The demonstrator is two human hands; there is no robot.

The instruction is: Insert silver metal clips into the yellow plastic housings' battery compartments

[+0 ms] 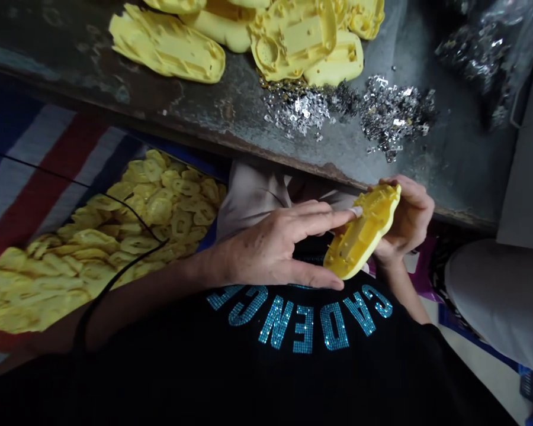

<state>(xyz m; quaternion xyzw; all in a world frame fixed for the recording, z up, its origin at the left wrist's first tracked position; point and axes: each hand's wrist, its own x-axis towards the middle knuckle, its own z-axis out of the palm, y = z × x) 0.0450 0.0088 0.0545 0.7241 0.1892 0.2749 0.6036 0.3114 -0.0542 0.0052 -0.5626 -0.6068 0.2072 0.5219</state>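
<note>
A yellow molded plastic shell [359, 234] is held tilted in front of my chest, its ribbed hollow side facing up. My right hand [406, 216] wraps round its far right side from behind, with several fingers hidden. From the left, my left hand [288, 242] reaches across to it. The index fingertip rests at the shell's inner upper edge, and the thumb lies against its lower end. Whether a small part is under that fingertip, I cannot tell. Beyond my hands, small shiny metal pieces [302, 109] lie heaped on the worn metal table [231, 121].
More yellow shells [169, 44] are piled at the table's back. A second metal heap [395, 112] and a clear plastic bag [484, 47] lie to the right. Below left, many yellow pieces [160, 207] fill a striped sheet [48, 160]. A black cord [128, 263] crosses by my left arm.
</note>
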